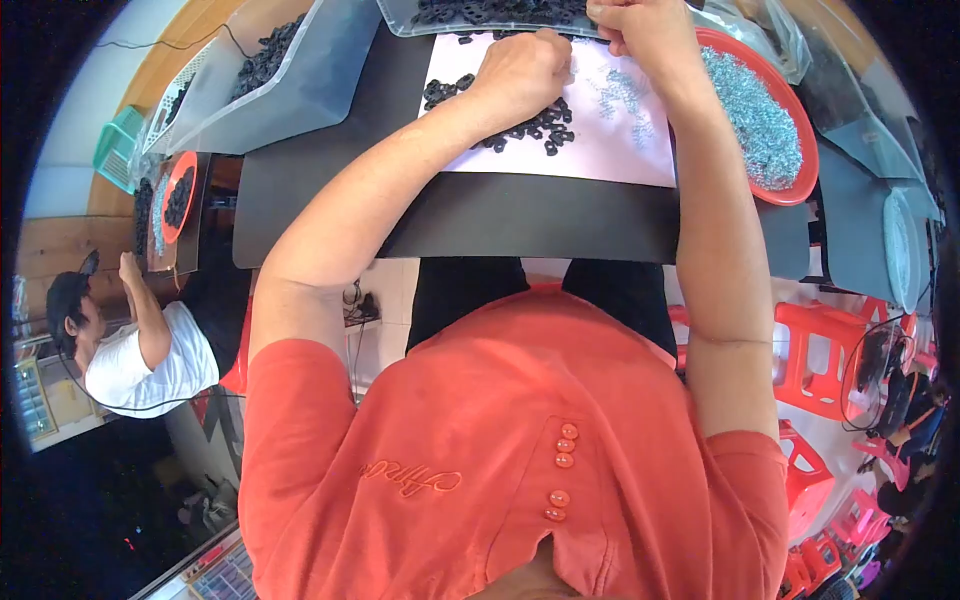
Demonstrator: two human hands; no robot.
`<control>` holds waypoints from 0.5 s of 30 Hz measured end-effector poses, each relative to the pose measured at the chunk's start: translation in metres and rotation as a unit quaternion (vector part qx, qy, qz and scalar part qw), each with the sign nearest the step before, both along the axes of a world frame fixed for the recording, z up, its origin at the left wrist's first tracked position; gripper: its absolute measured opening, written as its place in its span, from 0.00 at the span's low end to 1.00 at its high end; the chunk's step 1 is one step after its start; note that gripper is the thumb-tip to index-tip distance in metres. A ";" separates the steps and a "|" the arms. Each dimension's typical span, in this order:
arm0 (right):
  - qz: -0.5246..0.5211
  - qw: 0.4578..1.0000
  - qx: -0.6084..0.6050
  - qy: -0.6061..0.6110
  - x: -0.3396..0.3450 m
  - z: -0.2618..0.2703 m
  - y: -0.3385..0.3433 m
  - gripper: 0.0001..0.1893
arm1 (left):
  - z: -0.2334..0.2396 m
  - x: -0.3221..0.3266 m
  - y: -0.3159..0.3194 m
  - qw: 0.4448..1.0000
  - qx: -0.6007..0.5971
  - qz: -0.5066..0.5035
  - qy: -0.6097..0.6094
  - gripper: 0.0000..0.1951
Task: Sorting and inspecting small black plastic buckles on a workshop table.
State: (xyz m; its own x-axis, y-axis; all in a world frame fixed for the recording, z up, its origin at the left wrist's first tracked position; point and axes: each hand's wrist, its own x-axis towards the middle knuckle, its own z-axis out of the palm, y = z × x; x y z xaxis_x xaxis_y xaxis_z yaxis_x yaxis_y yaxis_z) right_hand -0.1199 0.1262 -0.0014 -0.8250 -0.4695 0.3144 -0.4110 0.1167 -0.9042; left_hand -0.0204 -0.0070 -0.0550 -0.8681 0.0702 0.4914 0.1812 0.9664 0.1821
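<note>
My left hand (525, 73) is over a white sheet (600, 166), its fingers curled and bent down. Whatever may be between those fingertips is hidden. Small black plastic parts (551, 129) lie loose on the sheet under and around that hand. To their right is a scatter of small silvery metal pieces, apparently springs (626, 97). My right hand (637, 28) is at the top edge of the view, near the rim of a clear plastic bin (480, 28) of black parts. Its fingers are bent together, and I cannot see whether they hold anything.
A red basin (806, 169) heaped with silvery pieces stands right of the sheet. At left is a translucent bin (300, 105) of black parts on the dark table (540, 217). A person in white (165, 360) sits farther left. Red stools (821, 360) stand at right.
</note>
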 end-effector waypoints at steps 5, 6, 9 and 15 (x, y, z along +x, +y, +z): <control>0.056 0.996 0.062 0.001 0.001 -0.002 0.004 0.04 | 0.011 0.004 -0.003 0.991 0.134 -0.004 0.007 0.06; 0.085 0.991 0.098 -0.017 0.003 -0.003 0.002 0.05 | 0.011 0.003 -0.004 0.991 0.134 -0.003 0.008 0.06; 0.142 0.982 0.046 -0.116 0.009 -0.006 -0.005 0.05 | 0.013 0.001 -0.007 0.990 0.144 -0.008 0.011 0.07; 0.154 0.971 0.049 -0.177 0.011 -0.003 -0.007 0.06 | 0.023 0.012 -0.005 0.965 0.253 -0.039 0.058 0.06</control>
State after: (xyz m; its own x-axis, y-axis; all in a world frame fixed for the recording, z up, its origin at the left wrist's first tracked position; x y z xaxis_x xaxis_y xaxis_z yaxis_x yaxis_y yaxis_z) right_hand -0.1093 0.1193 -0.0046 -0.6884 -0.7250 -0.0212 -0.1062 0.1296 -0.9859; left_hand -0.0087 -0.0122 -0.0316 -0.8070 -0.1419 0.5733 0.2966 0.7421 0.6012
